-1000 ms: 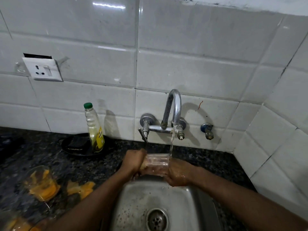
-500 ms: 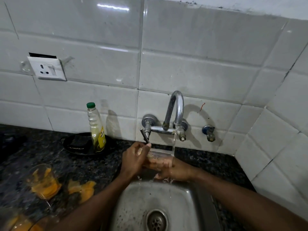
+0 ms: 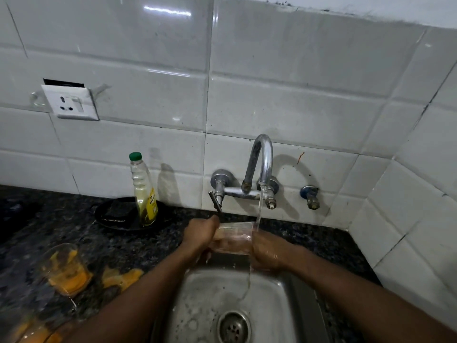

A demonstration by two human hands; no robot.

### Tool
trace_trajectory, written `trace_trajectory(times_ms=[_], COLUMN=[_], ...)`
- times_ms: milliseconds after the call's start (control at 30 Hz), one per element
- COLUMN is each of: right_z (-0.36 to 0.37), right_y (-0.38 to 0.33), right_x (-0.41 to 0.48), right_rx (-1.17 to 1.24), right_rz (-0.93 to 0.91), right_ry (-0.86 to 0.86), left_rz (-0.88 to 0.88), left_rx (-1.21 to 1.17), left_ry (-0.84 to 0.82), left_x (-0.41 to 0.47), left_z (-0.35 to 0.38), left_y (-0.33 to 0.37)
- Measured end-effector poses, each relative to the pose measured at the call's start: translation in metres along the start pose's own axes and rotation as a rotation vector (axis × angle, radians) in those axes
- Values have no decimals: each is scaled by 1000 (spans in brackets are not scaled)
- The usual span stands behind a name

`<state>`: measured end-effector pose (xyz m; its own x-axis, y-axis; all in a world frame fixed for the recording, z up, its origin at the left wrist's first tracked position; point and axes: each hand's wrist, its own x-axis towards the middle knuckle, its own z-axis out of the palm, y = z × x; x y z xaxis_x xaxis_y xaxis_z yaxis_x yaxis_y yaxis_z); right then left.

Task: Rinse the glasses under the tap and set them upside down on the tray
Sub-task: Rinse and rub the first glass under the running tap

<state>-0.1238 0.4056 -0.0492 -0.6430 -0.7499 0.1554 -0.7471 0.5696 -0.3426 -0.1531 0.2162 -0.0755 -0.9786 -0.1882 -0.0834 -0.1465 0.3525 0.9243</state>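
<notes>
Glossy white wall tiles (image 3: 272,95) back a black speckled stone counter (image 3: 61,231), with a dull steel sink (image 3: 197,305) at six o'clock. At the sink's twelve o'clock, under the chrome tap's (image 3: 262,157) stream, a clear glass (image 3: 235,237) lies sideways. The left hand (image 3: 200,233) grips one end and the right hand (image 3: 267,251) clasps the other. Wet, thin and rigid, it is likely slippery and breakable; grasp its wall.

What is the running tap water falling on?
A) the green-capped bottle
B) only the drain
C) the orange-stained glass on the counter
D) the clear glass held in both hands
D: the stream from the curved chrome tap strikes the clear glass tumbler gripped between the left hand and right hand.
</notes>
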Motion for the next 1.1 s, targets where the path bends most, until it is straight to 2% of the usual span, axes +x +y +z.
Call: trace_trajectory(times_ms=[33, 67, 167, 200, 267, 333, 367, 433, 500, 533, 567, 600, 667, 700, 733, 767, 833, 867, 900, 933, 967, 1000, 1033, 1100], right_z=[-1, 1, 1, 3, -1, -6, -5, -1, -2, -3, -4, -7, -16, -15, -14, -13, -11, -13, -10, -10, -12, -12, -11, -8], right_y=[-2, -1, -13, -8, -8, -5, -5, -8, -16, -16, -13, -12, -8, -6, -8, -11, -19, -25, -20, -17, -15, -10, -6, -8], right_x=[0, 0, 3, 3, 3, -2, 0, 3, 3, 3, 4, 3, 1, 3, 6, 7, 9, 10, 11, 11, 10, 7, 5, 7], right_rx=[30, 112, 272, 259, 58, -43, -26, 90, 220, 229, 190, 116, 17, 41, 89, 118, 204, 187, 146, 76, -25, -96, -98, 79], right_rz=[-1, 27, 114, 134, 87, 102, 76, 12, 85, 111, 97, 99, 178, 108, 38, -5, 50, 67, 57, 2, -6, 31, 29, 2], right_ry=[-9, -26, -23, -31, -71, -88, -87, -37, -33, -43, -24, -6, -64, -69, -68, -50, -5, -9, -10, -20, -48, -67, -50, -23], left_rz=[-41, 30, 446, 457, 223, -36, -29, 188, 448, 481, 431, 295, -86, -160, -101, 51, 350, 398, 383, 300, 182, 67, 10, 185], left_rx=[36, 26, -123, -178, -148, 25, 35, -120, -245, -266, -230, -137, 25, 47, 26, -48, -196, -208, -135, 43, 228, 287, 225, -74], left_ry=[-25, 3, 145, 125, 10, -87, -95, -17, 114, 163, 150, 72, -121, -153, -115, -24, 105, 106, 78, 22, -26, -46, -62, -9], left_x=[0, -1, -14, -13, -6, -3, -3, -4, -15, -17, -14, -8, -1, 1, 2, 1, -11, -12, -6, 2, 9, 15, 15, 8], left_z=[0, -1, -5, -5, -3, -2, -2, -2, -4, -4, -5, -5, -6, -6, -5, -5, -7, -8, -8, -6, -5, -3, -4, -6], left_y=[2, 1, -6, -7, 0, 10, 10, 4, -2, -2, 1, 7, 20, 19, 15, 11, 3, -1, -3, -1, 1, 1, 1, -1])
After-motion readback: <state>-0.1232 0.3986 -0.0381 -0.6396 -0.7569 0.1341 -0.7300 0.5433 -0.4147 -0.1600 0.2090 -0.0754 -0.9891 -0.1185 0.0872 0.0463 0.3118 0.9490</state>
